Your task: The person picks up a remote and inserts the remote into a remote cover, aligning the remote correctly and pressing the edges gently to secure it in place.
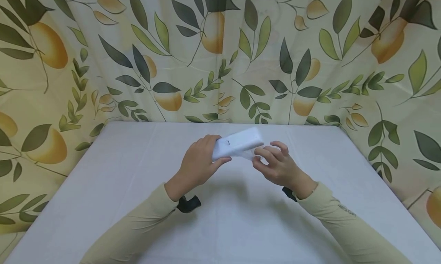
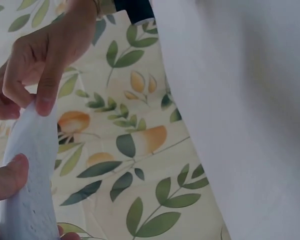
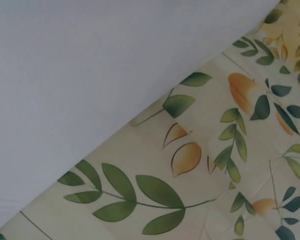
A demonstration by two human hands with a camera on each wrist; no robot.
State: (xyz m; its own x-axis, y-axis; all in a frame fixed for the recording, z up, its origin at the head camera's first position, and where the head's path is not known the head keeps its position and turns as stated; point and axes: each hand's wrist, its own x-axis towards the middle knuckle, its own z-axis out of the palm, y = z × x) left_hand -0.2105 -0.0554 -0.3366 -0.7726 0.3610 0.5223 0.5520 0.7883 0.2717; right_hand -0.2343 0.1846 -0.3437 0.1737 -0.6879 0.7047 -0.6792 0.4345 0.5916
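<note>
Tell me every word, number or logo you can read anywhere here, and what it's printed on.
No text can be read in any view.
Right sleeve: a small dark mark near the forearm, too small and blurred to read.
White packet held by the left hand and right hand: one tiny dark mark, not legible as a letter.
Leaf-print curtain and white tablecloth: no writing.

Both arms wear long, close-fitting sleeves of pale beige cloth, reaching to the wrists. The right sleeve [image 1: 344, 218] bears a small dark marking on the forearm. A black strap-mounted device [image 1: 188, 204] sits under the left wrist, just beside the cuff; another black device [image 1: 289, 194] sits under the right wrist.
</note>
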